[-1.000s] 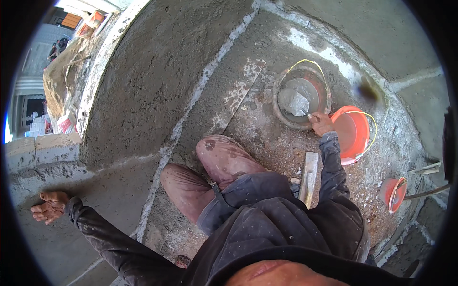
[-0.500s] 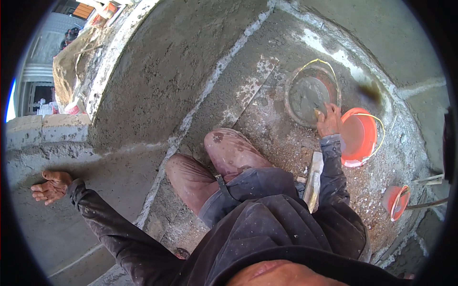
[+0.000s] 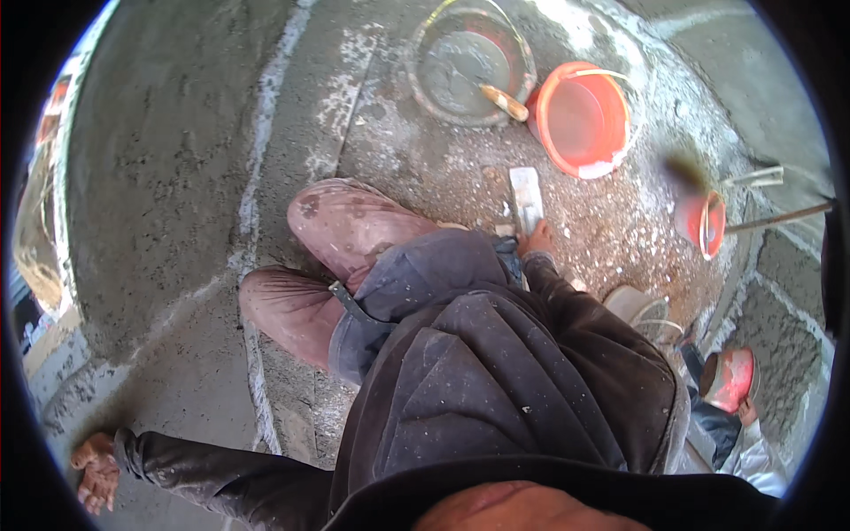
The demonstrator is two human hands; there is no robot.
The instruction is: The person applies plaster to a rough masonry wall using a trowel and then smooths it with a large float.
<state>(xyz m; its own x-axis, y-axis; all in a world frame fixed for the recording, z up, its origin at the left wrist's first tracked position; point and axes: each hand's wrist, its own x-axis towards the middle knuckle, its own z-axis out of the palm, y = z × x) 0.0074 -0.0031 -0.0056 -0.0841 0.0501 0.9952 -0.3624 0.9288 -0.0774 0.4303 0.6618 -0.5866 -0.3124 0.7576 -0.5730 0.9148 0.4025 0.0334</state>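
Note:
My left hand point(image 3: 96, 471) rests on the grey plastered surface at the lower left, fingers apart, holding nothing. My right hand point(image 3: 537, 237) is closed round the near part of a long, pale, plaster-crusted float point(image 3: 527, 190) beside my thigh; the grip is partly hidden by my sleeve. Above it, a mortar tub point(image 3: 456, 57) holds grey mix, with a trowel's wooden handle point(image 3: 505, 102) lying over its rim. An orange bucket point(image 3: 579, 119) of cloudy liquid stands right of the tub.
A smaller red bucket point(image 3: 694, 223), a pole point(image 3: 779, 215) and a grey bucket point(image 3: 633, 303) are at the right. At the lower right, a co-worker's hand point(image 3: 746, 410) holds a red pot point(image 3: 726, 376). Plastered walls point(image 3: 168, 142) surround the gritty floor point(image 3: 611, 234).
My right hand has left the trowel in the tub and moved down to the float. The view has shifted, bringing the co-worker into sight at the lower right.

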